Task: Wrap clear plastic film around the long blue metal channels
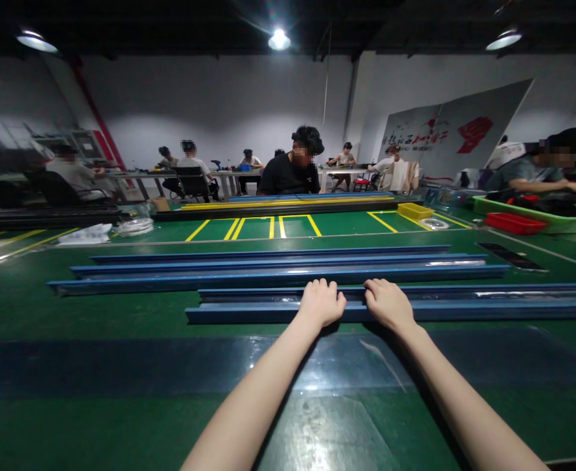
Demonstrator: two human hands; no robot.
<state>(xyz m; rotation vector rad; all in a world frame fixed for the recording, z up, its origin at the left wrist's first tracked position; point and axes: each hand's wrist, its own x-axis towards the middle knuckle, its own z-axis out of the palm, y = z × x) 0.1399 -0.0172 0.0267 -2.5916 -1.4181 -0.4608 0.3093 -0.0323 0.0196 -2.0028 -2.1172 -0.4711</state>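
A long blue channel rail [464, 310] lies across the green table [135, 320], a strip of clear film showing in its groove. My left hand [321, 302] is closed over the rail left of centre, fingers curled over its far side. A short gap away, my right hand [388, 304] grips the same rail in the same way. Beyond them lie more blue rails [288, 271], roughly parallel. Nearer to me, a wide transparent sheet [170, 366] stretches flat over the table.
A dark phone-like slab [512, 256] lies at the right, near a red tray [513, 223] and a green basket [562, 222]. A yellow tray [414, 211] and yellow rails [288, 203] are farther back. A person in black [290, 173] sits across the table.
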